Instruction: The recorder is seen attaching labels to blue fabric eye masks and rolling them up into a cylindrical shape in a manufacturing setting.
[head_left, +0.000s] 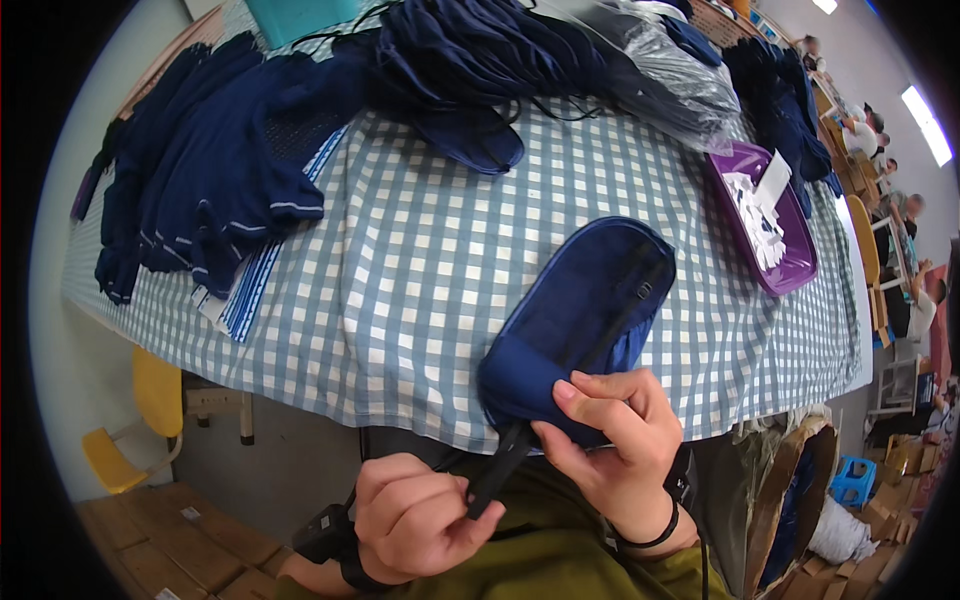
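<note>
Left hand (415, 515) clenched on black strap (500, 468), right hand (610, 440) pinching navy pouch (570, 320), checked tablecloth (420, 260), purple tray (775, 270) beyond, crowded workroom

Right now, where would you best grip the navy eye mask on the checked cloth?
Grip the navy eye mask at its near rounded end, from the table's front edge. That end overhangs the edge, leaving room beneath it, and the right hand already pinches there. The left hand holds the black strap.

Left hand (415, 515): fingers curled into a closed grip, thumb on top, wrist banded. Right hand (615, 440): fingers bent in a pinch, wrist banded, just beside the left.
</note>
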